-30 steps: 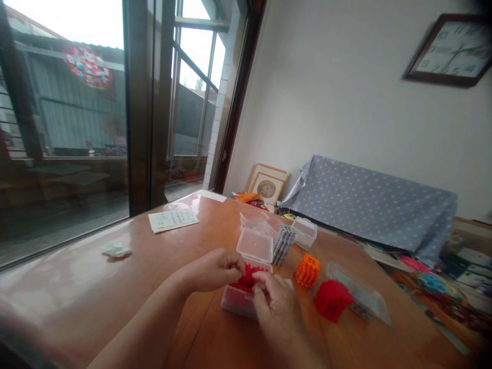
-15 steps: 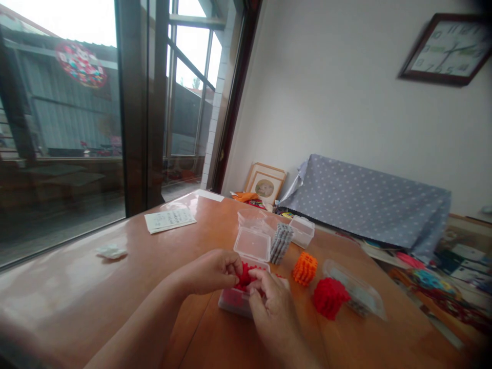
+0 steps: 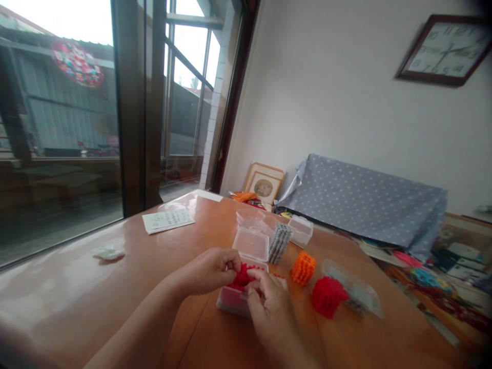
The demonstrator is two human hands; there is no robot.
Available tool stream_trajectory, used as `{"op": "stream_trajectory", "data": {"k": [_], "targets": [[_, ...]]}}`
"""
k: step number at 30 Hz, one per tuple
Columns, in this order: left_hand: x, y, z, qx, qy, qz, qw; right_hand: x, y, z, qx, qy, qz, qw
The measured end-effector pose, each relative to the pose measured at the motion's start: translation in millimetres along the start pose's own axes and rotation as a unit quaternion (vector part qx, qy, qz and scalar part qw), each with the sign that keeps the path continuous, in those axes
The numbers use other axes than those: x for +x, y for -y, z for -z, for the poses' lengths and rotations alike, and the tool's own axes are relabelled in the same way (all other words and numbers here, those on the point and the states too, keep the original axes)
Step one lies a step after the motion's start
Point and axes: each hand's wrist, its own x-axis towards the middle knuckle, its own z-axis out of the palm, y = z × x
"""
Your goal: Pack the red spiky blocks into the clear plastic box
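Note:
Both my hands meet over a clear plastic box whose lid is swung back. Knobbly red plastic pieces show between my fingers, above the box's rim. My left hand comes in from the left, its thumb and fingers pinched on the red pieces. From the right, my right hand closes its fingertips on them too. The fingers partly hide the pieces, so I cannot tell how they join. Right of my hands stand a red block stack, an orange one and a grey one.
Behind the grey stack is another clear box. A long clear container lies beyond the red stack. Written papers and a crumpled white wrapper rest on the left of the wooden table.
The whole view shifts slightly to the left. My hands stay almost in the same place on the red pieces, with only small finger movement.

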Motion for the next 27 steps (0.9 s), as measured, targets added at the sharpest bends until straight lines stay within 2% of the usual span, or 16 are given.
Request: {"op": "stream_trajectory", "data": {"k": [4, 7, 11, 15, 21, 27], "targets": [[-0.4, -1.6, -0.1, 0.002, -0.009, -0.002, 1.000, 0.5, -3.7, 0.9, 0.009, -0.021, 0.002, 1.000], [-0.4, -3.2, -0.1, -0.005, -0.015, -0.001, 1.000, 3.7, -15.4, 7.2, 0.052, -0.052, -0.019, 0.997], [1.5, 0.6, -1.3, -0.026, -0.031, 0.002, 0.999, 10.7, -45.0, 24.2, 0.137, -0.113, -0.099, 0.979], [6.8, 12.3, -5.1, -0.046, -0.058, 0.008, 0.997, 14.9, -84.7, 36.4, 0.102, -0.159, -0.167, 0.968], [13.8, 22.3, -7.8, -0.032, -0.101, 0.000, 0.994, 12.7, -129.9, 21.6, 0.059, -0.109, -0.203, 0.971], [16.9, 25.1, -7.1, -0.013, -0.117, -0.009, 0.993, 7.8, -145.8, 5.2, 0.034, -0.060, -0.218, 0.973]]}}
